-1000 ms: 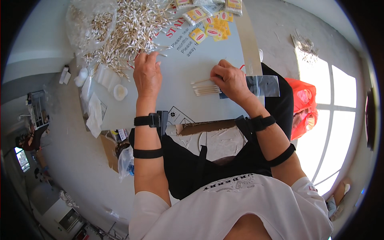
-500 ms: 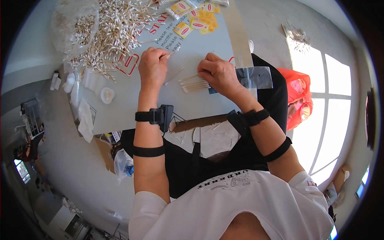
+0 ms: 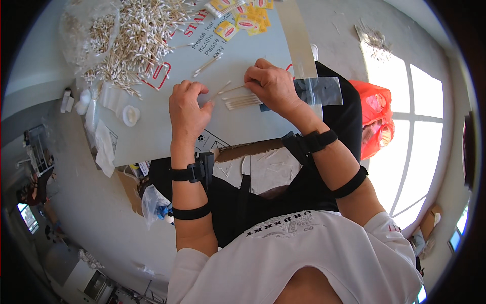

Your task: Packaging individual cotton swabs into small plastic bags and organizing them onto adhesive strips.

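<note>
My right hand (image 3: 271, 86) has its fingers pinched on a cotton swab (image 3: 233, 90) that points left over the grey board. Just beneath it, a small row of cotton swabs (image 3: 242, 102) lies side by side, partly under the hand and beside a dark plastic strip (image 3: 319, 91). My left hand (image 3: 190, 109) is empty, its thumb and fingers parted, close to a loose swab (image 3: 221, 89) between the two hands. Farther up the board rests another swab or two (image 3: 206, 66); their exact number is hard to make out.
A big heap of cotton swabs (image 3: 136, 43) spills from a clear plastic bag (image 3: 83, 35) at the far left. Yellow packets (image 3: 246, 23) lie at the far edge. A small white cup (image 3: 130, 115) stands left of my hand. A red bag (image 3: 374, 116) sits at the right.
My left hand has drawn back toward me and opened, leaving its swab on the board. My right hand stays near the row, its swab still pinched.
</note>
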Available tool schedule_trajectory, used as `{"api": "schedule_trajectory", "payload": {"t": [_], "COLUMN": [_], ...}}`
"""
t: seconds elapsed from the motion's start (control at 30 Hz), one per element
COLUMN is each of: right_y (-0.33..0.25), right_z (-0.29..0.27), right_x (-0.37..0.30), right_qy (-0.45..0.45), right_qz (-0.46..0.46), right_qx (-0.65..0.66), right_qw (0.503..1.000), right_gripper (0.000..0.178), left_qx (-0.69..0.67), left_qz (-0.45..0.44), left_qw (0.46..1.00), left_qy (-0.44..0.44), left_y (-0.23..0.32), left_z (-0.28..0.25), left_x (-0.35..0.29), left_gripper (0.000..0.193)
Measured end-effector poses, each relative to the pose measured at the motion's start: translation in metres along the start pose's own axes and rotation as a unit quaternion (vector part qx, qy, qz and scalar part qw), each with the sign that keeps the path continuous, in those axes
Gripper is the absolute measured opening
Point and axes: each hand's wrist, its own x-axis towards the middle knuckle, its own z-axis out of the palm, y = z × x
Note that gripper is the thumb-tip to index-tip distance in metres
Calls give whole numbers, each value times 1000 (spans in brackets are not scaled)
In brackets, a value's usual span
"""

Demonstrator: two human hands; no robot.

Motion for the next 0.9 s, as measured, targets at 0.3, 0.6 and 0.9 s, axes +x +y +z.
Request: {"api": "schedule_trajectory", "payload": {"t": [0.3, 0.6, 0.9], "right_y": [-1, -2, 0], "right_z": [4, 2, 3], "right_x": [2, 2, 2], "right_qy": [8, 2, 9], "right_qz": [-10, 0, -8], "right_qx": [-33, -9, -3], "right_qw": [999, 1000, 1000], "right_gripper": [9, 10, 10], "left_qx": [-64, 190, 61], "left_qz": [-23, 40, 39], "left_qw": [995, 966, 997], "left_qy": [77, 168, 26], "left_y": [3, -34, -6], "left_z": [17, 0, 16], "left_x": [29, 98, 88], "left_gripper": [28, 20, 8]}}
